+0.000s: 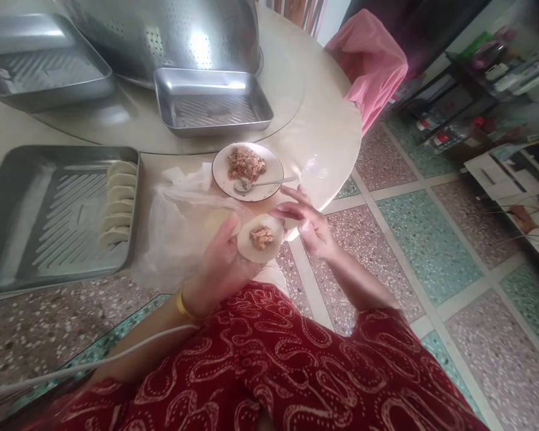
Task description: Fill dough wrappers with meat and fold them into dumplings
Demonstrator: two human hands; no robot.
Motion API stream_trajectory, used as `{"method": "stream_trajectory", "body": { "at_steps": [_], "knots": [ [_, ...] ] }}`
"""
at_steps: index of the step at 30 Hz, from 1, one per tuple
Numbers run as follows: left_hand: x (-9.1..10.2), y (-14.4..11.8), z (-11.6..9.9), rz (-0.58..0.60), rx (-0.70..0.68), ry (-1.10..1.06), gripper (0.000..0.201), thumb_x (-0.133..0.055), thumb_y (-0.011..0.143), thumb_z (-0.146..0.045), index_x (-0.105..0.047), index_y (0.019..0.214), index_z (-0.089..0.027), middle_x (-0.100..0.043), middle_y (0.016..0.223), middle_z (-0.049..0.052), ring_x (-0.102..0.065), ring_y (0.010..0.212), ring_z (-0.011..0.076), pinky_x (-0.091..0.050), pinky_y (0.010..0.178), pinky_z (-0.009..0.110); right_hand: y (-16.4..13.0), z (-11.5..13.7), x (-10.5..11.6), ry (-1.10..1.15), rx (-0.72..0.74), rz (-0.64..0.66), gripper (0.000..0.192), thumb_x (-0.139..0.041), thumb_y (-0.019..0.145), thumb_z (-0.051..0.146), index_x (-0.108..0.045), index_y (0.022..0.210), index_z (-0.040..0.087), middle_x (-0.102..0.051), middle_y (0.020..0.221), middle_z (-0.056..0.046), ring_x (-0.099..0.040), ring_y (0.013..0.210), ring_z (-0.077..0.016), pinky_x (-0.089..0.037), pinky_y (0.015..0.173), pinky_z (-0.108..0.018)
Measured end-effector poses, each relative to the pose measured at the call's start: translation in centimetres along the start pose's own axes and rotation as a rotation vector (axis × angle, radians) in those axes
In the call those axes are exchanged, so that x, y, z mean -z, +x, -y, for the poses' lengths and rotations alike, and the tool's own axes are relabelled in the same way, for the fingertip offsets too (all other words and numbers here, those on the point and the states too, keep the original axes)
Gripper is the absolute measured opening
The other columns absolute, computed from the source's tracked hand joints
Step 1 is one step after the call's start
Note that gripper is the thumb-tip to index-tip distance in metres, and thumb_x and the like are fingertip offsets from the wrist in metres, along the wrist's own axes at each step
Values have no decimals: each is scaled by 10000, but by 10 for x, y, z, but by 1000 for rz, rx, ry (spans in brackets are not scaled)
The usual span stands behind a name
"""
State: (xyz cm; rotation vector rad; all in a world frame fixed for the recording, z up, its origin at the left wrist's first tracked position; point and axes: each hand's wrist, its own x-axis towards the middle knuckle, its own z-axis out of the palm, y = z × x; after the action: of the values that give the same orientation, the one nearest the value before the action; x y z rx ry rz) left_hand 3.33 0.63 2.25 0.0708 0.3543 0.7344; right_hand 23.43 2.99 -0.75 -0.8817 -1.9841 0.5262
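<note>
The round surface [309,137] fills the upper half of the frame, pale and glossy, with a big perforated steel basin [170,30] at the top centre. At middle left sits the large steel tray [36,239], and along its right edge runs a column of folded dumplings [117,203], lined up touching one another. A second tray [31,66] sits at upper left, and a smaller empty tray [211,102] lies just below the basin. A crumpled clear plastic bag [179,227] spreads across the near edge of the surface.

Just right of centre is the white plate [227,179] with a mound of minced filling [246,163] and a spoon [263,182] resting in it, handle pointing right.

Now the hands. The left hand [224,257] is cupped open, palm up, cradling a round wrapper [260,239] with a dab of filling on its middle, right in the centre of the frame. The right hand [303,218] hovers at the wrapper's right edge, fingers loosely spread, holding nothing.

Looks like the filling step is done and folding is up: that calls for bringing the edges together over the filling and pinching them cleanly without squeezing meat into the seam.
</note>
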Motion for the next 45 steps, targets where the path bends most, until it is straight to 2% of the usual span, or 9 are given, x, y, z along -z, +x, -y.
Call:
{"method": "stream_trajectory", "body": {
  "at_steps": [4, 10, 14, 22, 26, 32, 36, 40, 45],
  "knots": [
    [-2, -5, -4, 13, -20, 23, 687, -299, 993, -558, -453, 1419, -42, -656, 1276, 154, -540, 1305, 260, -407, 1125, 362, -2, -6, -1, -74, 72, 20, 462, -243, 1011, 567, -561, 1283, 372, -741, 1106, 53, -441, 1413, -189, -153, 1258, -574],
    [-10, -8, -14, -70, -64, 62, 718, -235, 993, -584, -487, 1393, -44, -701, 1176, 160, -611, 1203, 263, -499, 1003, 349, -8, 2, 7, -137, 190, -71, 429, -256, 1017, 534, -558, 1292, 400, -748, 1046, 71, -481, 1380, -181, -158, 1271, -559],
    [-14, -9, -15, -53, -59, 76, 731, -204, 983, -608, -499, 1393, -80, -710, 1149, 157, -624, 1171, 279, -531, 935, 368, -6, 1, 3, -194, 217, -89, 444, -272, 1015, 535, -515, 1351, 375, -734, 1103, 56, -450, 1405, -184, -161, 1270, -563],
    [-16, -9, -18, -24, -106, 86, 762, -176, 990, -601, -458, 1405, -27, -687, 1216, 173, -592, 1240, 307, -488, 1039, 441, -26, 6, -9, -271, 350, -13, 460, -306, 993, 565, -482, 1384, 398, -753, 1093, 89, -442, 1412, -185, -53, 1290, -550],
    [-20, -6, -18, -29, -87, 56, 709, -236, 987, -596, -439, 1439, -89, -679, 1253, 144, -567, 1274, 322, -455, 1084, 476, -35, 5, -15, -365, 319, 7, 474, -408, 936, 610, -471, 1380, 459, -724, 1180, 117, -372, 1456, -205, 41, 1291, -522],
    [-22, -3, -13, -17, -123, 46, 706, -201, 994, -584, -447, 1441, -97, -669, 1272, 141, -563, 1283, 308, -445, 1103, 460, -42, 11, -25, -408, 301, 77, 464, -575, 849, 592, -507, 1303, 527, -688, 1236, 161, -455, 1401, -222, 44, 1292, -497],
    [-20, 0, -8, 1, -93, 28, 661, -203, 992, -592, -441, 1460, -192, -667, 1280, 96, -589, 1255, 290, -440, 1114, 463, -39, 21, -28, -422, 347, 101, 504, -531, 880, 582, -444, 1370, 507, -661, 1289, 153, -430, 1419, -220, 120, 1282, -435],
    [-17, 3, -2, -30, -71, 4, 630, -260, 985, -584, -432, 1467, -218, -695, 1223, 83, -629, 1197, 283, -427, 1134, 467, -26, 28, -28, -339, 346, 30, 547, -417, 920, 632, -398, 1437, 453, -699, 1232, 108, -422, 1424, -193, 86, 1291, -398],
    [-17, 2, 3, -1, -39, 1, 630, -214, 1001, -565, -432, 1463, -197, -693, 1230, 73, -643, 1178, 249, -414, 1140, 438, 6, 42, -19, -282, 258, 65, 459, -343, 960, 619, -537, 1320, 410, -727, 1077, 49, -465, 1391, -198, -20, 1302, -456]
  ]
}}
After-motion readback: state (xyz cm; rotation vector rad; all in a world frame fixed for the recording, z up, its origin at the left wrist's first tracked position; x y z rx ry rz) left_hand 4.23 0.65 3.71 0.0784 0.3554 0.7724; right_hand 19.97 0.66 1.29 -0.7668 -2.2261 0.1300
